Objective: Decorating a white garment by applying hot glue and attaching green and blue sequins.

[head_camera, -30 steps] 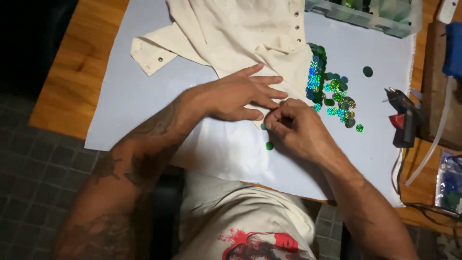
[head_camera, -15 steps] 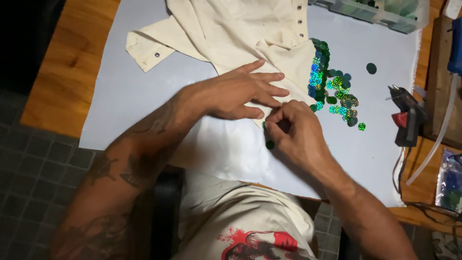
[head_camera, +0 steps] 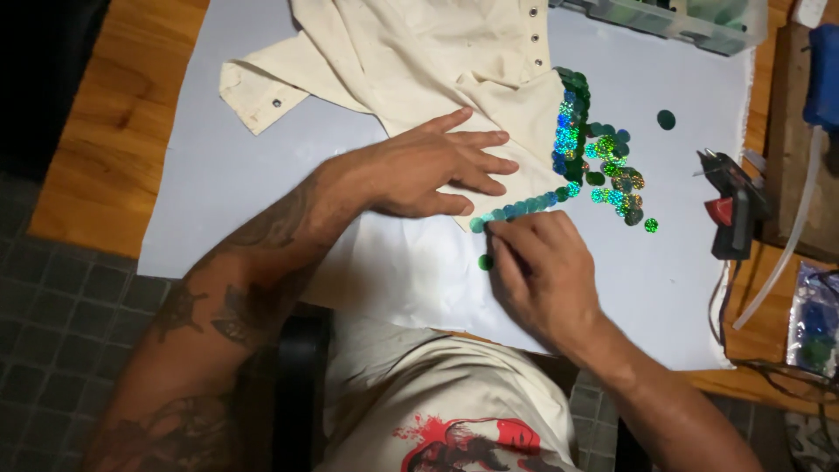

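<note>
Left hand (head_camera: 428, 170): flat, fingers spread, pinning the cream cloth (head_camera: 454, 61).
Right hand (head_camera: 537, 262): fingertips curled at the sequin row (head_camera: 520, 208) along the cloth's edge; grip unclear.
Loose sequin (head_camera: 485, 261): one, nearer.
Glue gun (head_camera: 730, 210): one, right.

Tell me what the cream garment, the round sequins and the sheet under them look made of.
Cream garment: matte woven cloth, probably cotton; it creases softly and carries small metal eyelets. Round sequins: thin glossy discs, likely plastic film, flashing green and blue holographic sparkle. Sheet: smooth, flat, pale grey-white; paper or thin plastic, hard to tell.
</note>
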